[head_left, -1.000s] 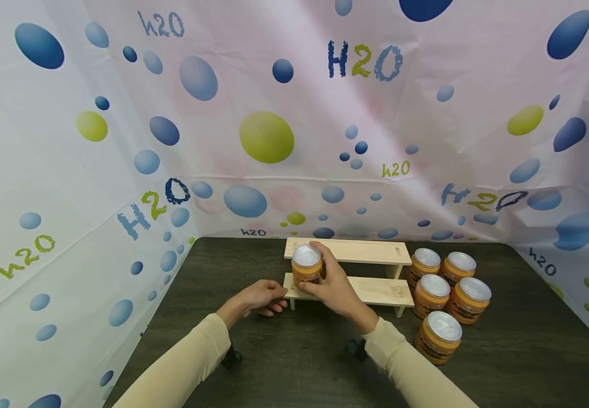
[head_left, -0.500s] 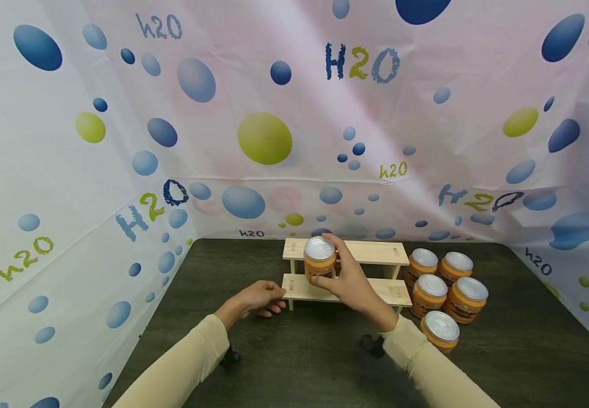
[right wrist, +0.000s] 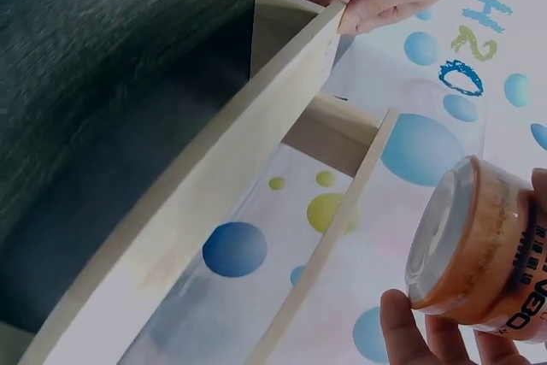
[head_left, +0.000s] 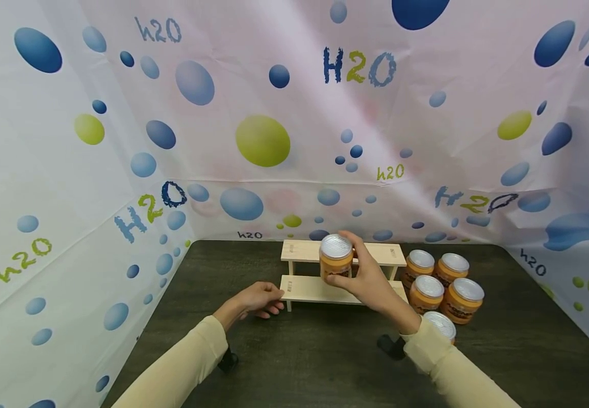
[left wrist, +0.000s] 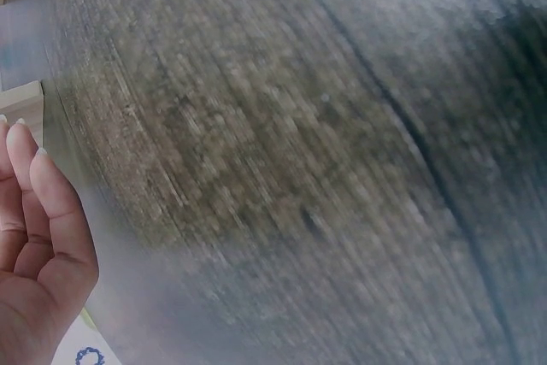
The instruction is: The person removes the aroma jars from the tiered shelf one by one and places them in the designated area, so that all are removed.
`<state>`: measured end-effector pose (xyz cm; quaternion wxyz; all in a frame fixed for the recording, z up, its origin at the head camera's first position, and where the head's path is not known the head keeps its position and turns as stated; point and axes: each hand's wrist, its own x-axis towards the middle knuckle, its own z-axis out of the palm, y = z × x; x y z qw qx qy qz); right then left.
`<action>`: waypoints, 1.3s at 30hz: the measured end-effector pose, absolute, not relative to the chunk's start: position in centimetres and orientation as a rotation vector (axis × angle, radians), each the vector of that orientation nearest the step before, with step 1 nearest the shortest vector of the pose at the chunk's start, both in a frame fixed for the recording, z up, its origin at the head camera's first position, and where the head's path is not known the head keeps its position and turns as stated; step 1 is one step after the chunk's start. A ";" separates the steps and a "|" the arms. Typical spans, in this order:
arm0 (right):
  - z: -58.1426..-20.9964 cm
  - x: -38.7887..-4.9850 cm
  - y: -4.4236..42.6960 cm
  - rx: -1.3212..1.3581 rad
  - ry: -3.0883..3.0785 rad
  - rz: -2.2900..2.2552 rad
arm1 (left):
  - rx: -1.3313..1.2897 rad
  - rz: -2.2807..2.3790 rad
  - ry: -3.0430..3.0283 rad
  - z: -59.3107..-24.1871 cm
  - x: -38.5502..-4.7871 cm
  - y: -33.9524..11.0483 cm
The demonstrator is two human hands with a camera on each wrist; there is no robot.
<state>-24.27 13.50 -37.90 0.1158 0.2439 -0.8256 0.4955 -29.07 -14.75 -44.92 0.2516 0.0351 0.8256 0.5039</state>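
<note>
In the head view, my right hand [head_left: 371,283] grips an orange jar [head_left: 336,266] with a silver lid and dark lettering. The jar is upright, held over the lower board of a two-step wooden shelf [head_left: 309,288]. Fingers wrap its far side, and the thumb presses the near side. My left hand [head_left: 257,298] pinches the left end of the lower board; the right wrist view shows its thumb on the board's edge [right wrist: 333,19]. Only part of the left hand [left wrist: 43,245] appears in the left wrist view, at the left border.
Several more orange jars [head_left: 461,303] with silver lids stand right of the shelf on the dark wood-grain table [head_left: 294,362]. My right sleeve partly covers the nearest jar [head_left: 441,324]. A printed sheet [head_left: 304,113] with bubbles and H2O lettering hangs behind and at the sides.
My right hand has carried the jar rightward and slightly up, from the lower board's left end to over its middle. The left hand stays at the board's left end.
</note>
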 end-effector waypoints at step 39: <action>-35.4 -19.5 23.7 0.525 -2.482 1.180 | 0.103 1.358 2.252 -44.9 -29.1 -14.7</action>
